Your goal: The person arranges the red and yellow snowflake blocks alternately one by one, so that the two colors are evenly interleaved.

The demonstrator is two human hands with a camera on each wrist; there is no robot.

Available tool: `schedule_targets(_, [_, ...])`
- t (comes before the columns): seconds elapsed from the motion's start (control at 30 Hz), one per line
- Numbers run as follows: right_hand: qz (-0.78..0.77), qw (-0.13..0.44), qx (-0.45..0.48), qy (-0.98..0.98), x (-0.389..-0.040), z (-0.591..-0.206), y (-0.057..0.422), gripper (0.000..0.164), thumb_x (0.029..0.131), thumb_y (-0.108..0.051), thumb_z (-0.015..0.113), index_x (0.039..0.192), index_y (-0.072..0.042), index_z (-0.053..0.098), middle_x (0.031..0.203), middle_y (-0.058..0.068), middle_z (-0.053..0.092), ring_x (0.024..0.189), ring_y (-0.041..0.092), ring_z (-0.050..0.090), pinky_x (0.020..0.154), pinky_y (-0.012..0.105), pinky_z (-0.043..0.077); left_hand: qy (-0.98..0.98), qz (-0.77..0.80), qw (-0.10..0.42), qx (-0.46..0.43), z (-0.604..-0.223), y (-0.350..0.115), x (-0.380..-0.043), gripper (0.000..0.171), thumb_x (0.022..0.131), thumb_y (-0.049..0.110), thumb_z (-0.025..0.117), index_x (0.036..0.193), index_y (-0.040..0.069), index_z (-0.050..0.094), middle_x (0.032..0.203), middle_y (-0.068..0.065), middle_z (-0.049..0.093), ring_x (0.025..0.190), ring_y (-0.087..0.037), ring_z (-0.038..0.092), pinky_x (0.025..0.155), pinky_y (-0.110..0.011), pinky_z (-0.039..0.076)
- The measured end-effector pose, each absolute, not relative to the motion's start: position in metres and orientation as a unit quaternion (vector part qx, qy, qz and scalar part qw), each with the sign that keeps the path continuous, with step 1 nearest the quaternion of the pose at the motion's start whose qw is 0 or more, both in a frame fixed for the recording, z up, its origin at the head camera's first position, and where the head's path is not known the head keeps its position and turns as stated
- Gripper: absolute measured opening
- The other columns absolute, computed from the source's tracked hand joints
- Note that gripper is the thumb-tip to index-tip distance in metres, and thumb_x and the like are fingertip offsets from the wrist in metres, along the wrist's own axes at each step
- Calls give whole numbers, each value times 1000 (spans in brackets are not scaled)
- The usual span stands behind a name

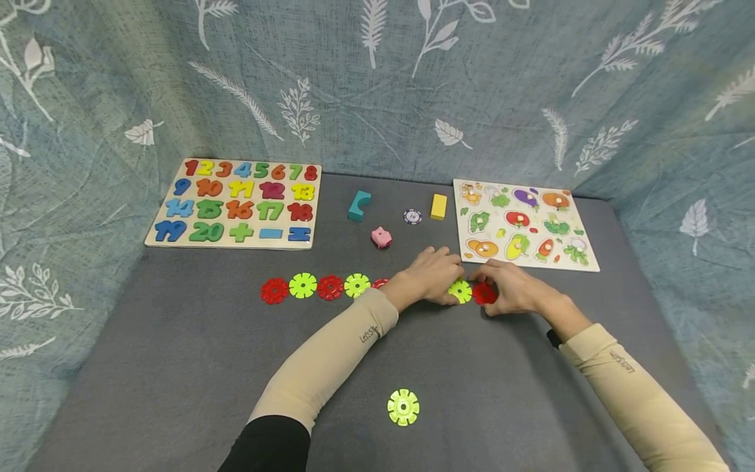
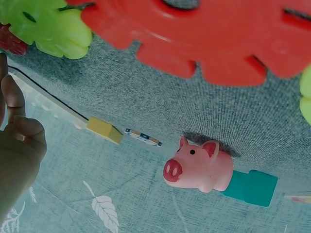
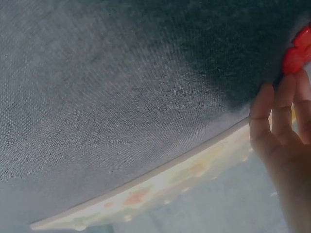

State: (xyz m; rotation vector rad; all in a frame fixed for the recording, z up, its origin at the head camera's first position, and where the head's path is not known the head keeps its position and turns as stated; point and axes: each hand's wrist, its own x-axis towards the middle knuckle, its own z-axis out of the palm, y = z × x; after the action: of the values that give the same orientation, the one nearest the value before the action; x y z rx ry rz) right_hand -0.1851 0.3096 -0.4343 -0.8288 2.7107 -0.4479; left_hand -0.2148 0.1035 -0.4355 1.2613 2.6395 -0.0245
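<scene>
A row of flower-shaped notched discs, red and yellow-green by turns, crosses the table in the head view. Over the right part of the row, my left hand (image 1: 430, 275) holds a yellow-green disc (image 1: 460, 292) between thumb and fingers. My right hand (image 1: 516, 288) pinches the red disc (image 1: 485, 293) at the row's right end, beside that yellow-green one. In the right wrist view, fingertips (image 3: 286, 85) meet the red disc's edge. Beneath my left wrist, a red disc (image 2: 209, 43) and a yellow-green disc (image 2: 48, 29) show in the left wrist view; the left hand hides them partly from above.
A lone yellow-green disc (image 1: 404, 407) lies near the front. Behind the row are a pink toy pig (image 1: 381, 237), teal block (image 1: 358, 206), poker chip (image 1: 412, 216) and yellow block (image 1: 438, 206). A number puzzle (image 1: 230, 242) stands back left, a vegetable puzzle (image 1: 566, 229) back right.
</scene>
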Motion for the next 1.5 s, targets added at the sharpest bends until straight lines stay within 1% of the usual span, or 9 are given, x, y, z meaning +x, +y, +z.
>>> schedule_targets(0.33, [-155,122,-289,937,-180,-432,312,55,68,-20,82,118,-11,62,110,6,62,90,15,57,77,33,50,898,-1,114,424,-436,103,-215,50,84,55,66,123,23,64,116,6,59,99,-15,48,81,-31,37])
schedule_targets(0.47, [-160,84,-316,932,-175,-432,311,50,67,-21,84,112,-11,64,109,3,60,92,14,56,78,32,50,897,-3,114,426,-436,104,-215,51,84,55,66,123,23,64,117,5,59,100,-15,48,81,-32,38])
schedule_targets(0.57, [-162,47,-347,922,-168,-431,305,44,67,-23,85,105,-12,66,105,1,59,91,13,54,77,31,49,897,-6,112,427,-436,104,-215,51,84,55,65,123,23,64,119,5,58,100,-15,48,81,-32,38])
schedule_targets(0.7, [-160,27,-400,902,-153,-431,290,38,70,-27,84,101,-13,68,100,-3,59,88,9,56,78,30,50,897,-8,106,428,-436,105,-215,49,84,52,66,123,23,64,121,5,59,102,-16,49,82,-33,39])
schedule_targets(0.83, [-154,27,-464,872,-137,-434,272,37,71,-30,83,101,-14,68,102,-4,62,93,8,58,84,30,51,898,-9,101,429,-436,106,-215,48,85,51,66,123,23,64,121,4,59,104,-16,50,83,-33,39])
schedule_targets(1.0, [-158,25,-522,838,-119,-439,249,41,71,-35,83,103,-16,67,100,-5,61,91,7,57,83,27,50,899,-10,99,427,-436,107,-215,50,85,53,66,125,23,64,121,5,59,104,-16,49,85,-34,39])
schedule_targets(1.23, [-160,54,-562,809,-95,-442,226,47,72,-42,81,110,-19,65,110,-6,60,99,8,59,88,28,49,897,-4,102,431,-434,106,-214,50,84,54,66,124,23,64,121,5,59,102,-16,49,83,-32,38])
schedule_targets(1.4, [-147,74,-587,793,-84,-445,213,49,74,-45,78,113,-21,63,112,-6,59,99,7,58,89,27,49,898,-3,103,427,-435,106,-215,51,82,56,67,121,23,65,118,5,59,101,-16,48,82,-32,38])
schedule_targets(1.5, [-138,75,-601,783,-80,-447,206,50,75,-47,77,115,-22,63,112,-7,59,99,6,56,89,26,48,901,-4,102,423,-436,107,-215,51,81,58,67,120,24,65,116,6,59,101,-16,48,82,-32,38])
